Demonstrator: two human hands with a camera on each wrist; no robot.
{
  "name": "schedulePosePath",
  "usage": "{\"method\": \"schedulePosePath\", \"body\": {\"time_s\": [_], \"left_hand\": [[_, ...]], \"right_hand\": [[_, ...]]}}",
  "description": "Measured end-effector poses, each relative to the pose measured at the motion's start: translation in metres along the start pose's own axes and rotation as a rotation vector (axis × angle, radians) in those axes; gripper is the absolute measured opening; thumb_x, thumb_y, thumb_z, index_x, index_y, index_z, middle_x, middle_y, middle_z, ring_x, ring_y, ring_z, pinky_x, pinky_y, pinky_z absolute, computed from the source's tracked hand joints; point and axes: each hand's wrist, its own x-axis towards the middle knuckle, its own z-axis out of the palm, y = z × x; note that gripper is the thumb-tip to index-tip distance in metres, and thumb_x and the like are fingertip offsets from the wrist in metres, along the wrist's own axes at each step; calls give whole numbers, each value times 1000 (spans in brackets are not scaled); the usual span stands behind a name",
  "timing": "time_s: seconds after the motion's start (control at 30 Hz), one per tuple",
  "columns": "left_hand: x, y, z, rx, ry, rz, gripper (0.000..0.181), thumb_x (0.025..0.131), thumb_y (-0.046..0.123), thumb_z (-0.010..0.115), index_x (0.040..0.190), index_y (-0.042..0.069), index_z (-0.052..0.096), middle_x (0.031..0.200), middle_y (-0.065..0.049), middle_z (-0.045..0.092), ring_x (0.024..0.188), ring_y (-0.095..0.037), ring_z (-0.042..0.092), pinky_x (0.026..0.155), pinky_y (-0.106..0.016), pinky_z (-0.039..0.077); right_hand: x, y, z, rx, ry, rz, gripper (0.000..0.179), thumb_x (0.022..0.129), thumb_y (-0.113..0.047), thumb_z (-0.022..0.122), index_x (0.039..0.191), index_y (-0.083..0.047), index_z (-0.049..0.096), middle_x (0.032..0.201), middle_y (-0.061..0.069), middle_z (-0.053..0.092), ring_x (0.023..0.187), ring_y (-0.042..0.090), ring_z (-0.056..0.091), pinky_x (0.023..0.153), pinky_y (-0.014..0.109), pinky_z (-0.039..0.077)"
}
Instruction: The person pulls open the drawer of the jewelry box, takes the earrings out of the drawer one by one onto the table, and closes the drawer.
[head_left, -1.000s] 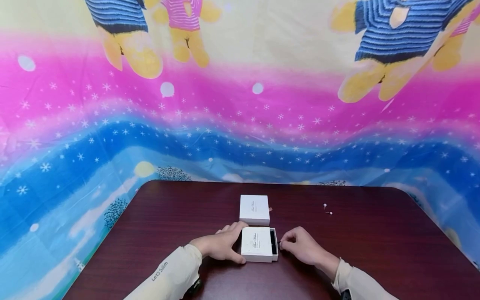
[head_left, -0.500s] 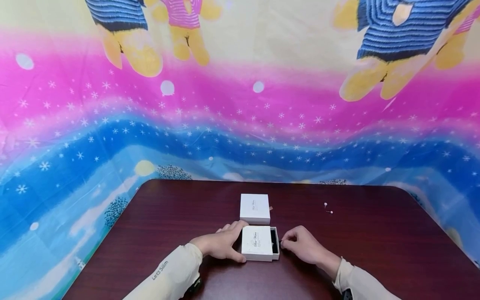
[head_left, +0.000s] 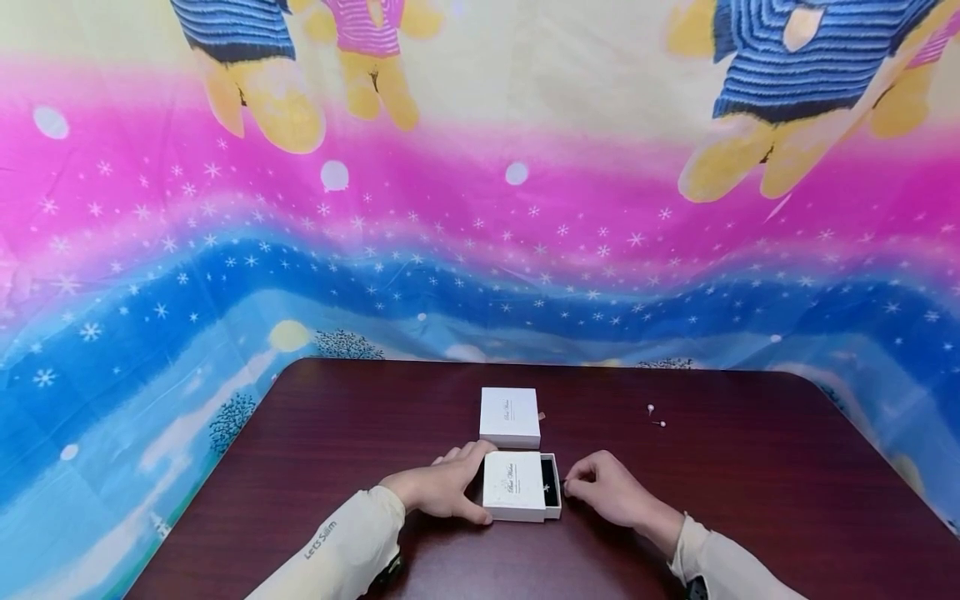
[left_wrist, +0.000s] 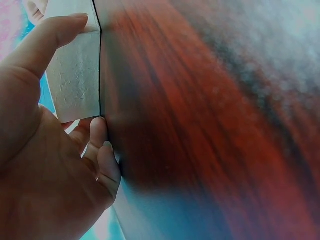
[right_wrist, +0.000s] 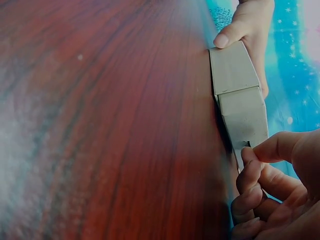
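Note:
A white slide-out gift box (head_left: pixel 513 483) with printed script on its lid lies on the table. My left hand (head_left: pixel 442 487) holds its sleeve from the left, thumb at the near corner and fingers at the far one. Out of the sleeve's right side sticks the white drawer (head_left: pixel 552 514), lined in black, with a tiny shiny silver piece (head_left: pixel 547 488) on the lining. At the drawer's end, my right hand (head_left: pixel 611 492) pinches a small dark pull tab (right_wrist: pixel 246 144) between thumb and forefinger. Most of the drawer is hidden inside the sleeve.
Just behind stands a second white box (head_left: pixel 510 417), closed, with a small tan tab on its right side. Two small pins with pale round heads (head_left: pixel 651 408) lie farther right on the dark red-brown table (head_left: pixel 375 417). A printed cloth (head_left: pixel 450 208) hangs behind the table.
The drawer has slid a little farther right out of the sleeve, along with my right hand. More black lining and the silver piece now show. My left hand has stayed in place.

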Motion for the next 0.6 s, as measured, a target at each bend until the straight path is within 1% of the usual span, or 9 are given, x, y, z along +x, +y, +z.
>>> {"method": "schedulePosePath", "body": {"time_s": [0.27,0.6], "left_hand": [[-1,1,0,-4,5,-8,79,79,38,84,140,22,36,130,3,49,119,-16,44,106,-42,34],[0,0,0,1,4,0,78,79,38,84,140,22,36,131,3,49,119,-17,44,105,-41,35]], "right_hand": [[-1,2,-3,-6,5,1,14,86,-4,64,78,-4,75,68,-1,61,61,1,47,61,20,40],[-3,5,-5,-2,-5,22,14,88,-5,64,78,-5,75,72,1,63,62,3,46,61,22,39]]}}
